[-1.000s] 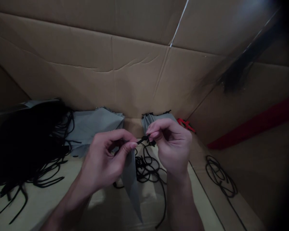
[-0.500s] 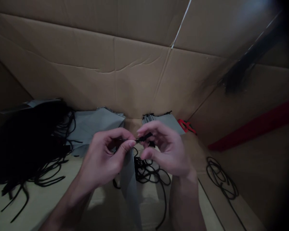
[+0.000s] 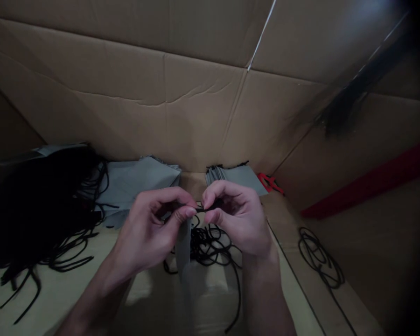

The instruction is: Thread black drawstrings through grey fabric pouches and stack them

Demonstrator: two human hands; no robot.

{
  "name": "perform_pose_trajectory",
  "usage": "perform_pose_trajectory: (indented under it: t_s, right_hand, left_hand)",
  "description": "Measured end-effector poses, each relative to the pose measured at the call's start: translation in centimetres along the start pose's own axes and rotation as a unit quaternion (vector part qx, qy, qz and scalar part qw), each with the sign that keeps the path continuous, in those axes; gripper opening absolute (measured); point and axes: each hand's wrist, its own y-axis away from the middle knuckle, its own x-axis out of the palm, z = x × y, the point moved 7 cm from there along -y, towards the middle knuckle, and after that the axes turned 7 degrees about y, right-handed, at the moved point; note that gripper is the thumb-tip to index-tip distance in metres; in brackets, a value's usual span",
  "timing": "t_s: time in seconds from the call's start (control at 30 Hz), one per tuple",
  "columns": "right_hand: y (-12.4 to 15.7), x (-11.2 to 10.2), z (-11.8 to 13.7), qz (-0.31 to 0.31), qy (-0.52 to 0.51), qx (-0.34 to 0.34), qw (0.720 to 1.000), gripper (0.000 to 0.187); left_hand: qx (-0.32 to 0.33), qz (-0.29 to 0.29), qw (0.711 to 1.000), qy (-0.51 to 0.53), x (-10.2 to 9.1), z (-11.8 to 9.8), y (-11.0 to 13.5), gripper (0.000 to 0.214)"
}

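My left hand (image 3: 147,233) pinches the top corner of a long grey fabric piece (image 3: 184,249), which hangs down from my fingers. My right hand (image 3: 238,219) holds a short end of black cord (image 3: 210,208) between thumb and fingertips, right against my left fingertips. The two hands nearly touch, and they hide where the cord meets the fabric. Below them lies a loose tangle of black cord (image 3: 206,247).
Stacks of grey fabric (image 3: 136,186) (image 3: 238,176) stand behind my hands, and a heap of black cords (image 3: 38,210) lies at left. A coil of black cord (image 3: 318,256) and a red-handled tool (image 3: 269,182) lie at right, within cardboard walls (image 3: 161,102).
My right hand has moved left toward my left hand, and its fingers have closed from a looser spread around the cord end. The hanging fabric has shifted slightly.
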Motion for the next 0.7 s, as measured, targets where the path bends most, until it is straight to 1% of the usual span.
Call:
perform_pose_trajectory:
  t_s: [0.1, 0.2, 0.27, 0.37, 0.47, 0.53, 0.6, 0.7]
  right_hand:
    - [-0.1, -0.2, 0.6, 0.000, 0.016, -0.018, 1.000, 0.030]
    - [-0.1, -0.8, 1.4, -0.007, 0.054, -0.051, 0.997, 0.019]
    - [0.1, -1.3, 1.8, -0.031, 0.086, -0.080, 0.993, 0.014]
    - [0.6, -1.6, 2.3, -0.058, 0.144, -0.120, 0.980, 0.017]
    - [0.9, -1.4, 2.3, -0.088, 0.194, -0.136, 0.968, 0.016]
    - [1.0, -1.3, 2.2, -0.120, 0.201, -0.137, 0.963, 0.017]
    - [1.1, -1.3, 2.0, -0.147, 0.179, -0.133, 0.964, 0.019]
    - [1.1, -1.3, 1.3, -0.166, 0.118, -0.120, 0.972, 0.021]
  left_hand:
    - [-0.007, 0.000, 1.000, 0.004, -0.1, 0.1, -0.1, 0.015]
    - [-0.015, 0.001, 1.000, 0.013, -0.1, 0.1, -0.2, 0.015]
    - [-0.015, -0.001, 1.000, 0.015, -0.1, 0.0, -0.3, 0.015]
    - [-0.015, 0.000, 1.000, 0.005, 0.1, 0.0, -0.3, 0.016]
    - [-0.020, 0.011, 1.000, -0.001, 0.5, 0.3, -0.1, 0.017]
    - [-0.014, 0.012, 1.000, -0.004, 0.7, 0.4, 0.0, 0.016]
    - [0.021, -0.004, 1.000, -0.016, 0.8, 0.1, 0.1, 0.013]
    - [0.124, -0.028, 0.991, -0.030, 1.2, -1.0, 0.4, 0.016]
